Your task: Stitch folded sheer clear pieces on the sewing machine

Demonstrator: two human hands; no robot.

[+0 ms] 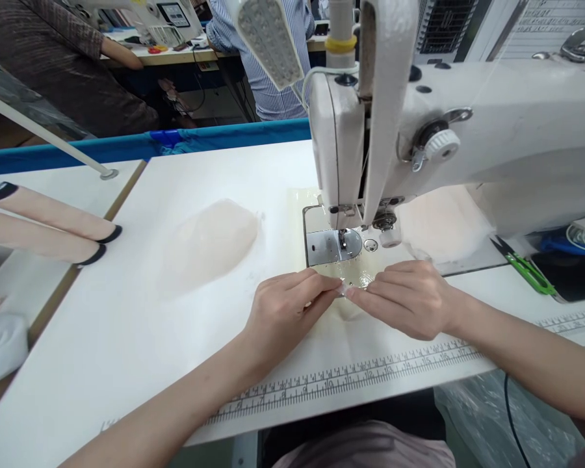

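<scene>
My left hand (285, 309) and my right hand (404, 296) meet fingertip to fingertip on the white table (127, 338), just in front of the sewing machine's needle plate (332, 246). Between the fingertips both pinch a small, thin, see-through piece of fabric (353, 283). The needle and presser foot (342, 238) stand a short way behind the fingers. The white sewing machine (468, 143) rises over the right half of the table.
A heap of sheer pale pink fabric (209, 244) lies left of the machine, another pale heap (443, 224) under its arm. Green thread snips (526, 268) rest at right. A ruler strip (370, 374) runs along the front edge. Beige rolls (43, 224) lie at left. Other people stand beyond the blue rail.
</scene>
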